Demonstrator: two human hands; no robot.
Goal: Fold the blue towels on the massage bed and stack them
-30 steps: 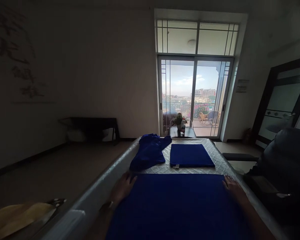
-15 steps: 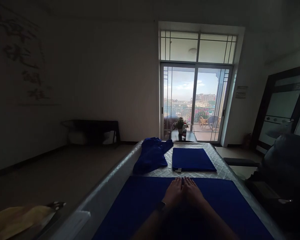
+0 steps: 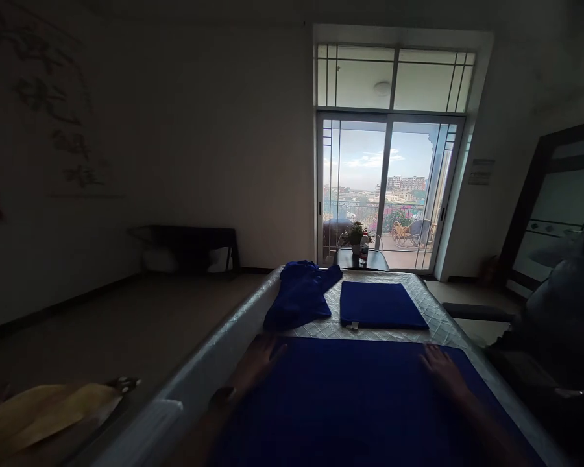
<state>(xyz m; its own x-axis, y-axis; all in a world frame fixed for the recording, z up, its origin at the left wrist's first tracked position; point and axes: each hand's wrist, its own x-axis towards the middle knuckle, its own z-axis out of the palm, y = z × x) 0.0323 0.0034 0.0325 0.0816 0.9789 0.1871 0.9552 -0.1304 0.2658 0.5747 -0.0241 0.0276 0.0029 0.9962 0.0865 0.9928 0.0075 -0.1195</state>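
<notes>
A large dark-blue cloth (image 3: pixel 340 402) lies spread flat on a mattress (image 3: pixel 272 295) with a shiny quilted cover. My left hand (image 3: pixel 263 357), somewhat blurred, lies near the cloth's far left corner with its fingers stretched out. Near the far right corner, my right hand (image 3: pixel 440 363) rests on the cloth, fingers extended and palm down. Neither hand holds anything. Beyond the cloth sit a flat, folded blue piece (image 3: pixel 383 305) with a small white tag and, to its left, a crumpled blue garment or cloth (image 3: pixel 302 295).
A small dark table (image 3: pixel 350 261) with a potted plant (image 3: pixel 356 235) and a bottle (image 3: pixel 364 250) stands past the mattress, before glass sliding doors (image 3: pixel 355 175). At right is a dark chair (image 3: pixel 559 318). A yellowish item (image 3: pixel 43 415) lies at lower left.
My hands have parted from the middle of the cloth, the left sweeping to the left side and the right to the right side. The view has shifted slightly.
</notes>
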